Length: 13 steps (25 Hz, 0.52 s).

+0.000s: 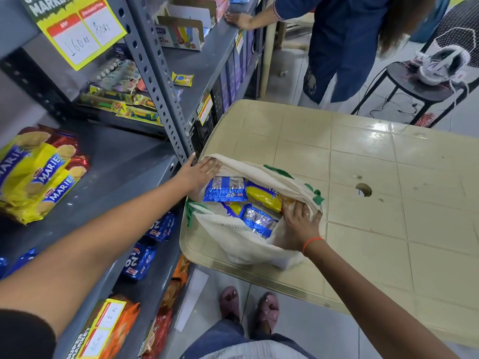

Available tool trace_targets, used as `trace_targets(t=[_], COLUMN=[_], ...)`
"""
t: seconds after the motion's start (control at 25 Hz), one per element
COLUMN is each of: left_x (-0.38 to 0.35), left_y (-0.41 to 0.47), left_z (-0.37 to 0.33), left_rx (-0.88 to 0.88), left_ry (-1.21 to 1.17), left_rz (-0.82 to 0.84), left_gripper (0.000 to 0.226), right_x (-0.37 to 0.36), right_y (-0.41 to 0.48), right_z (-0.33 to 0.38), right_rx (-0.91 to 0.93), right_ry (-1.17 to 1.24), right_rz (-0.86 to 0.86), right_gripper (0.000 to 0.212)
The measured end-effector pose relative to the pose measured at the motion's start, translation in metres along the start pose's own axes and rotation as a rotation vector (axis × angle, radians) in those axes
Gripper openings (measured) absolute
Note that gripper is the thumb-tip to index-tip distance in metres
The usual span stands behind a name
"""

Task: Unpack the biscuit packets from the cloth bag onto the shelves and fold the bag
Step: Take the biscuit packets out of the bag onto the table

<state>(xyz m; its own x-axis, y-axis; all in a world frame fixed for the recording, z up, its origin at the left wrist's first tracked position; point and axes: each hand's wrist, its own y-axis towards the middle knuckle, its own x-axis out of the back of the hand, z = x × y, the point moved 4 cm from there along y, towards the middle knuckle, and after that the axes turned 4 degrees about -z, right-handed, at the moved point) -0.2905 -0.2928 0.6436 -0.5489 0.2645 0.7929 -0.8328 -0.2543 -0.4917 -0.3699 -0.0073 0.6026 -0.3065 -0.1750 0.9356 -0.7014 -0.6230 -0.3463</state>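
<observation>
A cream cloth bag [241, 239] with green handles lies open on the near left corner of a beige plastic table [363, 161]. Inside it I see a blue biscuit packet [225, 189], a yellow packet [263, 195] and another blue packet [259, 220]. My left hand [198, 172] holds the bag's far rim, lifting the mouth. My right hand [300, 220] reaches into the mouth from the right, gripping the bag's cloth edge beside the yellow packet. Yellow Marie packets [39, 172] lie on the grey shelf [124, 161] to the left.
Blue packets [141, 257] sit on the lower shelf, orange ones [116, 325] below. A slotted steel upright [166, 99] stands just left of the table. Another person [344, 47] stands behind the table, hand on a shelf. A black stool [414, 84] holds a gadget at back right.
</observation>
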Motion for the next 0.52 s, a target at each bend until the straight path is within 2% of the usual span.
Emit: trace_targets(t=[0.12,0.24,0.28,0.4,0.52], left_x=[-0.012,-0.003,0.003,0.018,0.027], left_y=[-0.008,-0.016,-0.019,-0.025,-0.027], left_z=[-0.012,-0.014,-0.016,-0.034,-0.052], left_rx=[-0.026,-0.035,-0.029,0.021,0.063], left_ry=[-0.014,-0.089,-0.106,-0.174,-0.208], left_rz=[0.0,0.004,0.013,-0.042,-0.182], left_gripper=[0.117,0.121,0.124,0.12,0.098], right_x=[-0.014,-0.006,0.002,0.034,0.058], right_y=[-0.013,-0.024,-0.025,-0.015,0.01], right_z=[0.0,0.007,0.012,0.037,0.069], right_rx=[0.017,0.026,0.032,0.094,0.16], right_ry=[-0.008,0.02,0.005,-0.027,0.207], right_rz=[0.049,-0.003,-0.032,-0.1,-0.134], right_gripper=[0.118,0.118,0.11,0.067,0.043])
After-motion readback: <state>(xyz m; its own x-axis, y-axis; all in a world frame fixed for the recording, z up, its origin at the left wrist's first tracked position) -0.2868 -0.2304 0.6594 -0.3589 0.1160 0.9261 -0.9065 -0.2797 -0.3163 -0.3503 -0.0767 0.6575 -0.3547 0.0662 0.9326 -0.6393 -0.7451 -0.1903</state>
